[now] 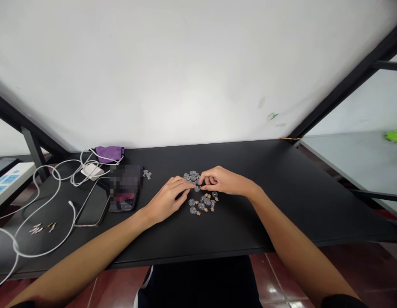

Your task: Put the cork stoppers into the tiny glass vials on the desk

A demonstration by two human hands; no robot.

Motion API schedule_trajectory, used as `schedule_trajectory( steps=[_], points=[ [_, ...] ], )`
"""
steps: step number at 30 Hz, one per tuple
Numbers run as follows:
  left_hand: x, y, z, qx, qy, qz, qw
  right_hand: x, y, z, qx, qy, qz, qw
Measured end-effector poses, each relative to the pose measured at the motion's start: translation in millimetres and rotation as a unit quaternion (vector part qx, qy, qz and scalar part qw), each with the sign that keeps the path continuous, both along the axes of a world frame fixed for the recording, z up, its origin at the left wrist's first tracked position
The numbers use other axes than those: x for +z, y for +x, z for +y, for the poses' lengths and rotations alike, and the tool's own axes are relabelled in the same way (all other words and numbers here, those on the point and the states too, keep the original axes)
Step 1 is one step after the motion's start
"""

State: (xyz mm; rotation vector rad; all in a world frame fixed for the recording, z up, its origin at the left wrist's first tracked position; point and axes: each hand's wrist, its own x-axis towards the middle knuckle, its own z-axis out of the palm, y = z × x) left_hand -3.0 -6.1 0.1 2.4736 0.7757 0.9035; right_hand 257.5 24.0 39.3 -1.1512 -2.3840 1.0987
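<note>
Two bare hands meet over a scatter of tiny glass bottles (201, 202) on a black table (282, 205) in the head view. The left hand (166, 200) and the right hand (226, 180) are both half closed, their fingertips (192, 184) drawn together at one small bottle (197, 188), though the view cannot settle whether it is firmly gripped. From that meeting point, a loose group at six o'clock shows several bottles with cork stoppers (205, 209) in their necks, so those look done. A tighter heap (191, 176) at eleven o'clock lies partly behind the fingers, and whether its bottles are stoppered is too small to tell. Two loose clear pieces (147, 174) sit apart at nine o'clock. Farther toward nine o'clock lie a blurred phone (124, 188), a second phone (92, 203), a white cable (59, 222), and small tan pieces (36, 229). A white charger (92, 171) and a purple pouch (108, 153) lie at ten o'clock.
</note>
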Motion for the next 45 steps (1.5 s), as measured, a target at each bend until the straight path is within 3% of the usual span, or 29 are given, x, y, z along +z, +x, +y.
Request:
schedule_trajectory(
  steps=[7, 16, 21, 29, 34, 45],
  points=[
    [3.7, 2, -1, 0.004, -0.002, -0.016, 1.000, -5.7, -3, 0, 0.013, 0.023, -0.029, 0.999],
    [0.1, 0, 1, -0.003, 0.033, -0.060, 0.998, 10.4, -12, -10, -0.010, -0.039, 0.097, 0.994],
    [0.0, 1, 2, 0.009, 0.036, -0.080, 0.996, 10.9, -15, -12, -0.012, -0.048, 0.112, 0.993],
    [-1.6, 1, 2, 0.025, 0.029, -0.090, 0.995, 11.7, 26, 3, -0.144, 0.071, -0.008, 0.987],
    [-3.6, 0, 2, 0.034, 0.033, -0.094, 0.994, 3.6, 46, 13, -0.130, 0.059, -0.093, 0.985],
    [-2.5, 1, 3, 0.038, 0.030, -0.098, 0.994, -8.4, 51, 15, -0.140, 0.058, -0.174, 0.973]
  ],
)
